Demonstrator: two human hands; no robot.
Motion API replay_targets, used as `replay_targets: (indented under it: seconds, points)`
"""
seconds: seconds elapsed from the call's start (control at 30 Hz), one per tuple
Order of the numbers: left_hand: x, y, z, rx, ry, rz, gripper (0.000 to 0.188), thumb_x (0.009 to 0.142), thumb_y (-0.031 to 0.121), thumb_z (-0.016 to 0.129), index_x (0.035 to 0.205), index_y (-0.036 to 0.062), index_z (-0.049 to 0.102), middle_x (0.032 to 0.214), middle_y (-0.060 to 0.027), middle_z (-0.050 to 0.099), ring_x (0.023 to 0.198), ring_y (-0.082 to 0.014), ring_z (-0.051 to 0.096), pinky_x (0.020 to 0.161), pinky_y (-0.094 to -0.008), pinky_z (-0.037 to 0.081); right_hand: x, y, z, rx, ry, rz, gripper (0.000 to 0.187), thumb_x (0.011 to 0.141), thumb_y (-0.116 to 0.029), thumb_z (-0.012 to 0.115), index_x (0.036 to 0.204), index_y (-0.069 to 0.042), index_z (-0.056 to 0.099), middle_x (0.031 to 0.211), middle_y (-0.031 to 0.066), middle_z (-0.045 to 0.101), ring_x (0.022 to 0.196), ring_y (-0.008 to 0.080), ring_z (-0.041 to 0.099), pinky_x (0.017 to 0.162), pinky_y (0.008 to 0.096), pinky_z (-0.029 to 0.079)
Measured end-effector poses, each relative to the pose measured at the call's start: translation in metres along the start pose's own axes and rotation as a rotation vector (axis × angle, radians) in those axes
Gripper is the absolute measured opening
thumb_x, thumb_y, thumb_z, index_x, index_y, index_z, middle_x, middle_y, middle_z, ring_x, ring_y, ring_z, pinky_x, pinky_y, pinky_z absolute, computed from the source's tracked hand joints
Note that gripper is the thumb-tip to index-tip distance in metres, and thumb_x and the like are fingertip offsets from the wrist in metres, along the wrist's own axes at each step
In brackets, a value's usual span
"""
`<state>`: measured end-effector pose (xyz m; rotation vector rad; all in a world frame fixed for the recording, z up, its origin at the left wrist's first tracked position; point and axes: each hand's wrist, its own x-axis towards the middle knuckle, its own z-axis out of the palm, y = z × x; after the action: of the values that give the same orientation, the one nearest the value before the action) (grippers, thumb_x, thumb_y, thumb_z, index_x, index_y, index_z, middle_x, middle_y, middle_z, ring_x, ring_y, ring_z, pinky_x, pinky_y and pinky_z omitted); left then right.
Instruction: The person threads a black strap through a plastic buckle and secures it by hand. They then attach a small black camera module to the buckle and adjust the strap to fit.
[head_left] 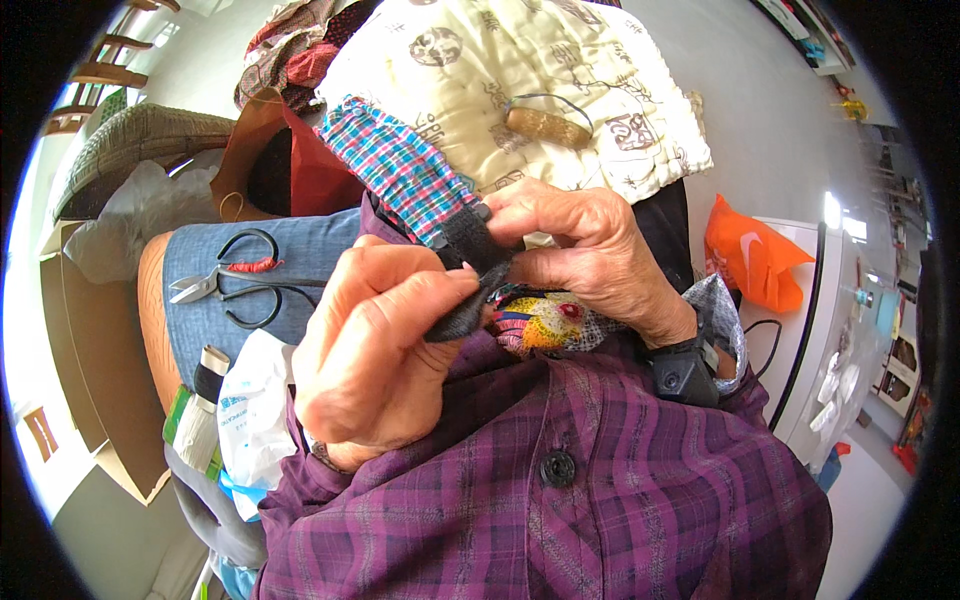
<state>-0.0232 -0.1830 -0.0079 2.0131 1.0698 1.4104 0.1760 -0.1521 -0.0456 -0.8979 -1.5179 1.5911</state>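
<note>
I observe a flat strip of checked cloth, woven in blue, red and white, running from the edge of a padded cream quilt to a matte dark band between the hands, above the lap. Left hand: fingers curled, thumb and fingertips closed on the band's lower, greyer end. Right hand: thumb and forefinger pinching its upper part. Steel shears with looped black handles lie on faded denim, left.
</note>
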Motion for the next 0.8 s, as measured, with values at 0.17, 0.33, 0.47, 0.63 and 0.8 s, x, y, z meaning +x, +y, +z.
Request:
replay_targets:
  seconds: [0.17, 0.33, 0.47, 0.63, 0.8]
  points:
    - [-0.004, -0.003, -0.006, -0.066, -0.048, -0.149, 0.028, 0.068, -0.001, 0.078, 0.093, -0.0013, 0.067, 0.087, -0.0135, 0.063, 0.074, -0.0219, 0.061, 0.065, -0.0283, 0.048, -0.006, 0.006, -0.006, -0.132, -0.027, -0.1, 0.035, 0.066, 0.009, 0.073, 0.098, -0.003, 0.069, 0.105, 0.0108, 0.064, 0.104, 0.0221, 0.06, 0.092, 0.0315, 0.047]
    - [-0.007, -0.005, -0.009, -0.254, -0.104, -0.301, 0.022, 0.073, 0.0, 0.076, 0.094, -0.0009, 0.067, 0.088, -0.0133, 0.063, 0.079, -0.021, 0.06, 0.069, -0.028, 0.047, -0.011, 0.012, -0.008, -0.132, -0.04, -0.12, 0.034, 0.065, 0.008, 0.074, 0.097, -0.003, 0.067, 0.105, 0.0116, 0.063, 0.106, 0.0249, 0.06, 0.093, 0.0333, 0.047]
    - [-0.008, -0.005, -0.009, -0.401, -0.098, -0.46, 0.017, 0.077, 0.001, 0.073, 0.093, -0.0015, 0.067, 0.089, -0.012, 0.063, 0.08, -0.0199, 0.059, 0.072, -0.0275, 0.046, -0.012, 0.011, -0.007, -0.161, -0.056, -0.142, 0.033, 0.064, 0.004, 0.077, 0.094, -0.003, 0.066, 0.103, 0.0124, 0.063, 0.106, 0.0267, 0.06, 0.092, 0.0354, 0.047]
    - [-0.009, -0.005, -0.009, -0.536, -0.074, -0.555, 0.016, 0.078, 0.001, 0.072, 0.093, -0.003, 0.067, 0.088, -0.0111, 0.063, 0.08, -0.0192, 0.058, 0.073, -0.0272, 0.045, -0.012, 0.003, -0.01, -0.182, -0.096, -0.142, 0.03, 0.064, -0.002, 0.081, 0.089, -0.003, 0.064, 0.101, 0.0128, 0.063, 0.105, 0.0265, 0.06, 0.089, 0.0349, 0.047]
    - [-0.007, -0.006, -0.009, -0.488, -0.125, -0.51, 0.018, 0.076, 0.001, 0.073, 0.092, -0.0036, 0.067, 0.086, -0.0114, 0.063, 0.08, -0.0191, 0.059, 0.072, -0.0276, 0.045, -0.009, 0.002, -0.007, -0.112, -0.074, -0.106, 0.028, 0.063, -0.004, 0.082, 0.084, -0.003, 0.064, 0.101, 0.0122, 0.063, 0.103, 0.025, 0.06, 0.088, 0.0343, 0.046]
